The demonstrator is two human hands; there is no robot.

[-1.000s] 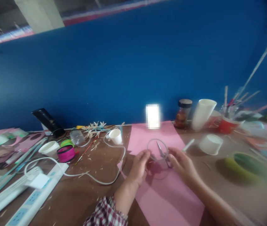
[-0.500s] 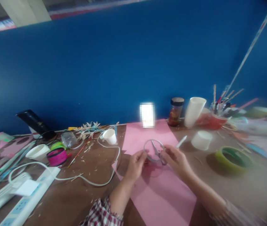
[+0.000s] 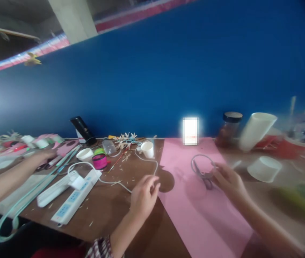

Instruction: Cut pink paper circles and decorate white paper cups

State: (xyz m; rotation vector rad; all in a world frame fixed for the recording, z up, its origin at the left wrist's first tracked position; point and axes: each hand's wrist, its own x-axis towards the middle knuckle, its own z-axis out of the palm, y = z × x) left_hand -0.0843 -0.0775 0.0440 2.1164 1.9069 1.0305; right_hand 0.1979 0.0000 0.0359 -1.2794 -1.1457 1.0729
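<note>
My right hand (image 3: pixel 227 179) is closed around a pair of scissors (image 3: pixel 207 179) and a thin grey ring (image 3: pixel 195 156). Both are held just above a long pink paper sheet (image 3: pixel 195 211); the scissors cross the lower part of the ring. My left hand (image 3: pixel 144 196) hovers over the brown table by the paper's left edge, apart from the ring. Its fingers are loosely bent with a gap between them, and nothing shows in them. A white cable (image 3: pixel 120 182) runs behind that hand. Beside it, a rounded cut-out in the paper bares the tabletop.
A white power strip (image 3: pixel 76 199) lies to the left, near a pink tape roll (image 3: pixel 99 162) and a white cup (image 3: pixel 147 149). Another person's arm (image 3: pixel 15 175) reaches in from far left. Rightward stand a dark-lidded jar (image 3: pixel 229 130), a white cylinder (image 3: pixel 258 130) and a translucent cup (image 3: pixel 264 169).
My left hand has let go of the ring and moved left. The ring and scissors stay in my right hand. The view has swung left, bringing in another person's arm.
</note>
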